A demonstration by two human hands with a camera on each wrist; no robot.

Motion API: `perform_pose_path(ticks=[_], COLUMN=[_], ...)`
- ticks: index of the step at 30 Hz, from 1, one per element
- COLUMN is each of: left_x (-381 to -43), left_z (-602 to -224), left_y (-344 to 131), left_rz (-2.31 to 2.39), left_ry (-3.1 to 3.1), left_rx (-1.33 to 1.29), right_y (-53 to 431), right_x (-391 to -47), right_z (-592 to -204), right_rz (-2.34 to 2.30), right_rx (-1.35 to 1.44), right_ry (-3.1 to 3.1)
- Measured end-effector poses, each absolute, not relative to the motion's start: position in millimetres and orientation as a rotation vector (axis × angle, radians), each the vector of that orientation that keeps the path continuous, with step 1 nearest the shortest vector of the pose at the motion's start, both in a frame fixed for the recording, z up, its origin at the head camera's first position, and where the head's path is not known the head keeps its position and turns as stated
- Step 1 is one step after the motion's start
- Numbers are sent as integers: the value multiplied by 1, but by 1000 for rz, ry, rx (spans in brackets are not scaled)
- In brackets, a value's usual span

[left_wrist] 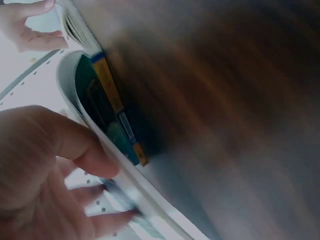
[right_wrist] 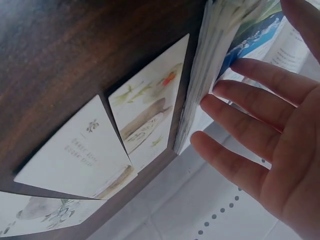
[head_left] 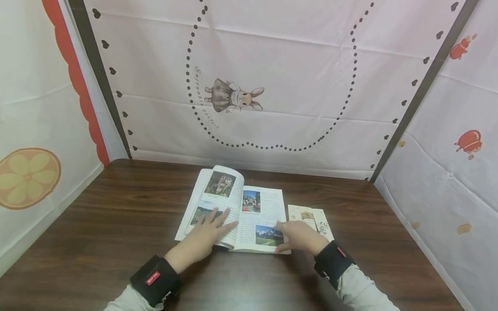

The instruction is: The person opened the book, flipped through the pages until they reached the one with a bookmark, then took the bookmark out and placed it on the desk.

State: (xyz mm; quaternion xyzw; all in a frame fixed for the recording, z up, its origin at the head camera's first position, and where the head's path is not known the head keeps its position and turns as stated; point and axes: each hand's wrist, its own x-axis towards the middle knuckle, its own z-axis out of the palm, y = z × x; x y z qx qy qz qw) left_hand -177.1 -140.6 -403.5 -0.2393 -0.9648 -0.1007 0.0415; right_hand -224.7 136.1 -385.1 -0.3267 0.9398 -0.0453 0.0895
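Note:
A thick book (head_left: pixel 249 233) lies open on the table, with printed text and colour photos on both sides. My left hand (head_left: pixel 206 235) rests on the left-hand pages with its fingers spread. These pages arch up near the spine, and the left wrist view shows the cover (left_wrist: pixel 107 82) bending beneath them. At the right edge of the book is my right hand (head_left: pixel 301 236), its fingers extended over the lower photo of mountains. In the right wrist view the fingertips (right_wrist: pixel 210 102) lie right along the page edges.
Several pale illustrated cards (right_wrist: pixel 75 150) overlap on the table just right of the book, partly behind my right hand in the head view. The dark wooden table (head_left: pixel 116 216) meets a printed cloth wall (head_left: pixel 292 86) at the back. Similar cloth hangs on both sides.

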Motion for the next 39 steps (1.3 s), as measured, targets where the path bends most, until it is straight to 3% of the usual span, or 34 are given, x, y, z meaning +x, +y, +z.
perform_pose_path(ticks=[10,20,29,39], left_x=[-176,-181,-182,-184], left_z=[-393,-394,-394,-400], left_y=[-132,-114,-96,-88], left_rz=[-418,-230,-109,-38], left_ry=[-3008,-3044,-3005,-2903], left_rx=[-597,-494,-398,-315], right_y=[136,126,117,117], right_x=[-224,-224,-220,-221], right_z=[-379,-373,-363,-364], right_rz=[-72,-15,-94,-169], right_rx=[-1229,-1449,-1993,-1919], right_ry=[2903,3256,3402,3509])
